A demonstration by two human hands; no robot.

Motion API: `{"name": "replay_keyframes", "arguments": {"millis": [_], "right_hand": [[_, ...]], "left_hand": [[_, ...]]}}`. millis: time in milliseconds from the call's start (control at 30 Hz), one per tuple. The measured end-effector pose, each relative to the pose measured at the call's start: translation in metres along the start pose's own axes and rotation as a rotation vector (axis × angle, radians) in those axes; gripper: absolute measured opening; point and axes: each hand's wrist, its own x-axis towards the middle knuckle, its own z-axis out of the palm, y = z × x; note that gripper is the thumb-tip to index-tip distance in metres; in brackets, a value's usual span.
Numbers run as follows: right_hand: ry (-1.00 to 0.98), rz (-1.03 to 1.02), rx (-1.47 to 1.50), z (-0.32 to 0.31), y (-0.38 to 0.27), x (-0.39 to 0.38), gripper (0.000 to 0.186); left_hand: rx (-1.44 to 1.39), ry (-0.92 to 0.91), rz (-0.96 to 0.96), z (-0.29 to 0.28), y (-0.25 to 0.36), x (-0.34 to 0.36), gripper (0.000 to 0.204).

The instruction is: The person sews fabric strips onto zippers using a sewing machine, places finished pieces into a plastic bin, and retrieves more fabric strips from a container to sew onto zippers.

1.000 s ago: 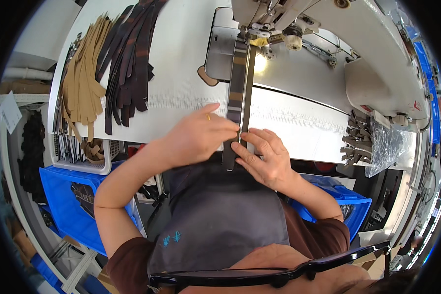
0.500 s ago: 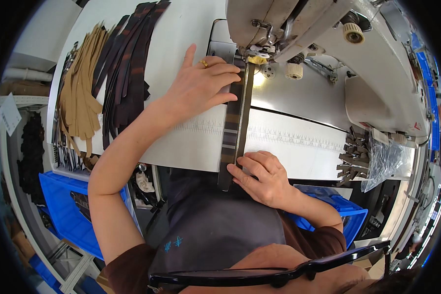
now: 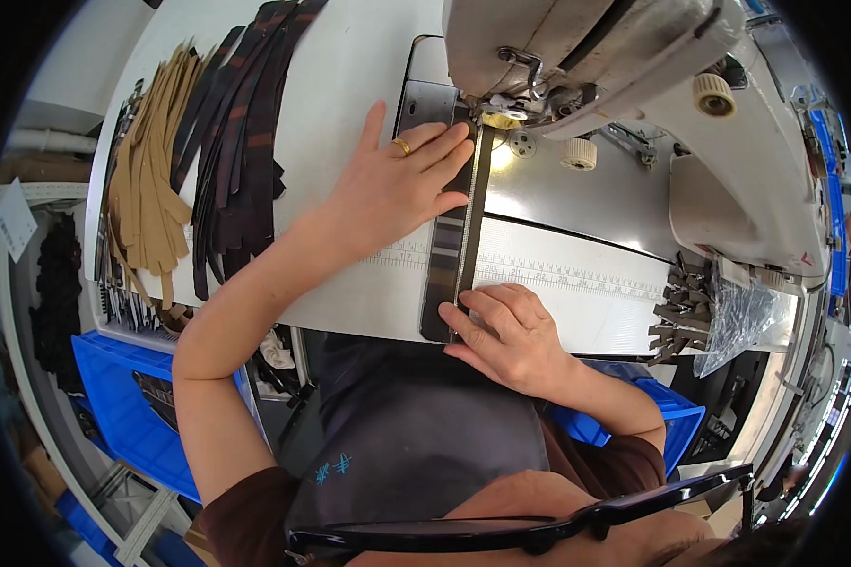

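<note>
A dark striped fabric strip [image 3: 444, 269] lies lengthwise on the sewing table, and a zipper [image 3: 472, 213] with metal teeth runs along its right side. Their far end reaches under the needle area of a sewing machine [image 3: 501, 115]. My left hand [image 3: 392, 184], with a ring on one finger, rests flat on the far part of the strip, fingers stretched toward the machine. Close to the table's front edge, my right hand [image 3: 512, 342] pinches the near end of the zipper between thumb and fingers. Part of the strip is hidden under my left fingers.
Tan strips [image 3: 151, 180] and dark strips [image 3: 246, 142] lie in bundles at the left. On the right are short dark pieces [image 3: 681, 307] beside a clear plastic bag [image 3: 742, 317]. Blue bins [image 3: 113, 397] stand below the table. A printed ruler [image 3: 567, 274] crosses the tabletop.
The strip and zipper have slid away from me, toward the machine; their near end now lies at the table's front edge. My right hand still holds the near end, and my left stays flat.
</note>
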Motion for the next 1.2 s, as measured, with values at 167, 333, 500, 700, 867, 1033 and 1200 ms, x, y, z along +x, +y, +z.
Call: {"name": "replay_keyframes", "arguments": {"millis": [167,333,500,700,867,1033,1200], "right_hand": [[-0.001,0.004,-0.023,-0.001,0.007,0.007,0.045],[0.025,0.027,-0.050,-0.002,0.017,0.016,0.048],[0.039,0.026,-0.042,-0.001,0.029,0.025,0.048],[0.029,0.024,-0.081,-0.005,0.041,0.036,0.047],[0.066,0.013,-0.092,-0.005,0.053,0.045,0.044],[0.102,0.011,-0.088,-0.004,0.065,0.052,0.041],[0.112,0.021,-0.119,-0.008,0.074,0.061,0.038]], "left_hand": [[0.019,0.012,-0.043,0.002,0.003,-0.003,0.044],[-0.015,0.003,-0.071,-0.001,0.002,-0.001,0.046],[0.000,0.048,-0.057,0.004,0.004,-0.002,0.048],[-0.002,0.011,-0.063,0.004,0.006,0.000,0.049],[-0.034,0.052,-0.052,0.004,0.007,-0.001,0.047],[-0.050,0.087,-0.077,0.005,0.010,0.001,0.042],[-0.064,0.056,-0.060,0.007,0.006,0.001,0.045]]}}
